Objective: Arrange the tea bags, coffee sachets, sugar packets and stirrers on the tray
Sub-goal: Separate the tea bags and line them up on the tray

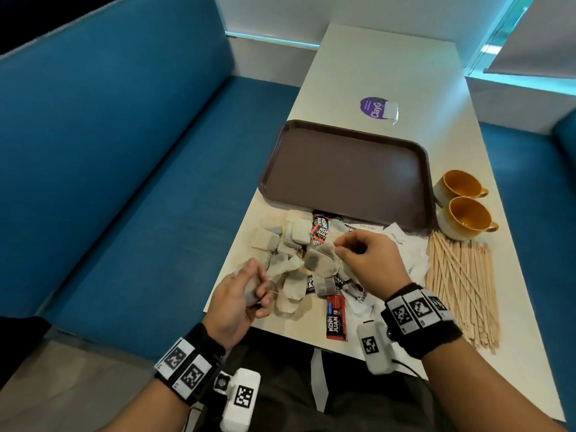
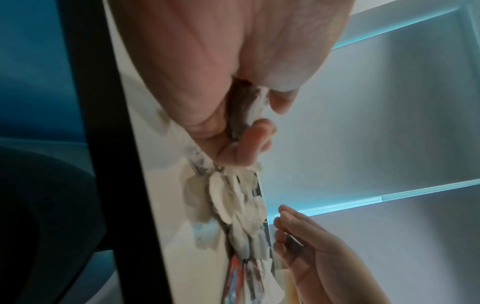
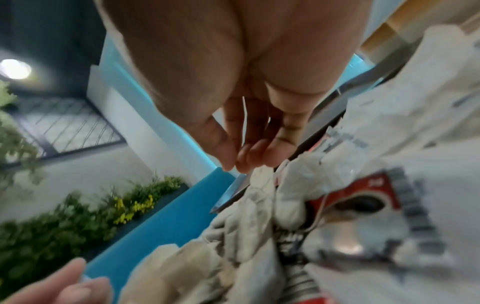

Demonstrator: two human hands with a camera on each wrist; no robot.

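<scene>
Gripping one tea bag (image 1: pixel 253 295) in the curled left hand (image 1: pixel 240 302) at the near edge of the table (image 1: pixel 383 67); pinching a thin string between thumb and fingertips of the right hand (image 1: pixel 366 263), raised just above the heap, though which bag the string belongs to cannot be told; judging by that, busy untangling bags and barely started on the task. Nothing yet on the brown tray (image 1: pixel 349 132), lying bare beyond the heap. Waiting to be sorted: tea bags (image 1: pixel 291 251) piled loose with strings crossing; coffee sachets (image 1: pixel 336 316) half buried among them, one red sachet lying free at the near edge; white sugar packets (image 1: pixel 411 257) mostly under and behind the right hand; wooden stirrers (image 1: pixel 461 288) fanned out on the right, untouched. Standing beside the tray's right rim, two yellow-lined cups (image 1: pixel 464 201). Likely the whole of the arranging left to do, all four kinds.
</scene>
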